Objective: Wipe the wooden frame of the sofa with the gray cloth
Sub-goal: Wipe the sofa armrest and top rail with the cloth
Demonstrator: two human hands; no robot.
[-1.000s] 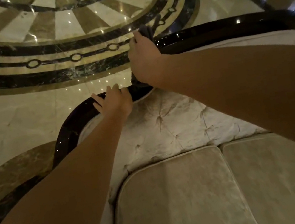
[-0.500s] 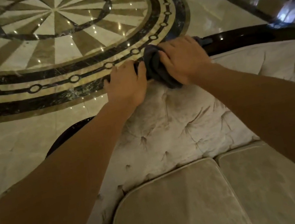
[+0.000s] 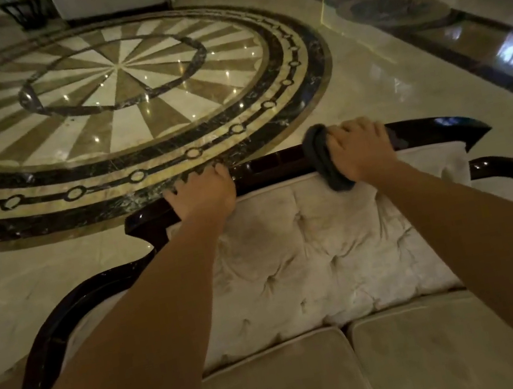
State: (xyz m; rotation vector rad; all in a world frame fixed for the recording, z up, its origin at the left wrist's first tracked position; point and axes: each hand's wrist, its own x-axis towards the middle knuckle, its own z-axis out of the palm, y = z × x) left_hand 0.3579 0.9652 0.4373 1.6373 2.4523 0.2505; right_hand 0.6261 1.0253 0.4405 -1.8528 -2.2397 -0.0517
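Gray cloth (image 3: 324, 161) is sitting bunched on the top rail of the sofa's wooden frame (image 3: 270, 161), right of centre, draping down over the front edge onto the tufted backrest (image 3: 309, 246). My right hand (image 3: 360, 152) is pressing on it from above, fingers (image 3: 353, 127) curling over the cloth and the rail's far side, clenched on the cloth; a fold of it is sticking out to the left of my knuckles. My left hand (image 3: 204, 195) is resting on the same rail further left, well apart from the cloth, fingers (image 3: 210, 172) hooking over the back edge of the wood and gripping the rail, nothing else in it. Bare glossy dark wood is showing between my two hands.

The frame is running on right past my right hand to a pointed tip, and curving down on the left into a dark armrest (image 3: 53, 333); another dark curve is showing at the right edge. Both my forearms are reaching out over the backrest. Two pale seat cushions (image 3: 315, 382) are lying side by side below it, touching along a seam.

Beyond the sofa a polished marble floor (image 3: 381, 76) is reflecting small lights, with a big round sunburst medallion (image 3: 118, 78) ringed by dark bands. Far furniture is too dim to tell.
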